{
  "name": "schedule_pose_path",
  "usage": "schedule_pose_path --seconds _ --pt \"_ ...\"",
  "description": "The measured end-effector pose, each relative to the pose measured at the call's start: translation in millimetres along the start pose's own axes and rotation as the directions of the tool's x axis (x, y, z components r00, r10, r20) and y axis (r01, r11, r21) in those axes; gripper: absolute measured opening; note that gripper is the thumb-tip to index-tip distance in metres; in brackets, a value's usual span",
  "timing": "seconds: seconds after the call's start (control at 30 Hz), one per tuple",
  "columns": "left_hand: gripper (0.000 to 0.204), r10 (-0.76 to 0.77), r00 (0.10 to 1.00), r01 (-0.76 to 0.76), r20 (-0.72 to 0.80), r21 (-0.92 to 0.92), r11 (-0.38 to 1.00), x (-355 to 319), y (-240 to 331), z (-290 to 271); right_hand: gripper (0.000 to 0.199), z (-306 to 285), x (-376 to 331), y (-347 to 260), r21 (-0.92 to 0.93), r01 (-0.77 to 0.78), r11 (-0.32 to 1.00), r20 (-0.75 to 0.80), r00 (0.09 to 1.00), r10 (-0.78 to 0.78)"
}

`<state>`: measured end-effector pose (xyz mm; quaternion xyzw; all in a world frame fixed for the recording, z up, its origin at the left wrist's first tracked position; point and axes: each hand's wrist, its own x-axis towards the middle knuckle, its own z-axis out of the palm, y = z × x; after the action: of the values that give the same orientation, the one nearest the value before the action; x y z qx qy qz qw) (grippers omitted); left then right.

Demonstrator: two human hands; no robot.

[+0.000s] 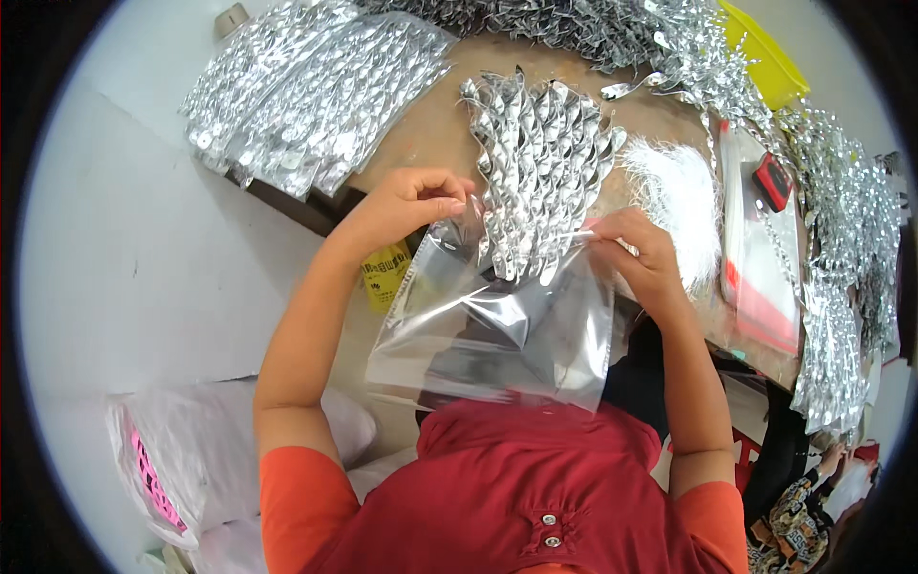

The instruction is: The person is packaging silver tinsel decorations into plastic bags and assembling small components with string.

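Observation:
A clear plastic bag (564,354) hangs in front of me over the table's near edge, its mouth facing away. My left hand (411,209) pinches the left side of that mouth between thumb and fingers. On the opposite side my right hand (639,251) grips the other corner, fingers closed on the film. Between the hands lies a flat bundle of shiny silver twisted strands (540,163). Its near end reaches into or over the bag's mouth; the glare hides which.
Packed silver strands (306,96) lie at the far left, and loose silver strands (555,29) heap along the back. White threads (674,196) and clear bags with red edges (760,306) rest on the right, beside a small red-and-black device (773,182). A yellow basin (765,62) stands behind.

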<state>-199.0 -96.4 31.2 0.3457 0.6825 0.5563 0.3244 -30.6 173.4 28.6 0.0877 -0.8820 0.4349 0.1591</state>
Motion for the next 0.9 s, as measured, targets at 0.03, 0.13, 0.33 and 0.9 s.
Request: schedule_pose_path --seconds 0.03,0.13,0.33,0.9 --pt "0.009 -0.013 1.0 0.013 -0.019 0.022 1.0 7 -3 0 0.012 1 4 6 0.006 -0.042 0.999 0.002 0.999 0.042" --pt "0.011 -0.056 0.996 0.056 -0.066 -0.003 0.998 14 -7 -2 0.012 -4 11 7 0.003 -0.094 0.996 -0.009 0.995 0.094" --pt "0.014 0.032 0.98 -0.008 -0.196 0.123 0.992 36 -23 -3 0.017 -12 47 40 -0.104 -0.168 0.98 0.053 0.983 0.174" --pt "0.008 0.128 0.93 -0.129 -0.345 0.021 0.991 31 -50 8 0.049 75 283 65 -0.555 -0.014 0.832 0.198 0.969 0.148"
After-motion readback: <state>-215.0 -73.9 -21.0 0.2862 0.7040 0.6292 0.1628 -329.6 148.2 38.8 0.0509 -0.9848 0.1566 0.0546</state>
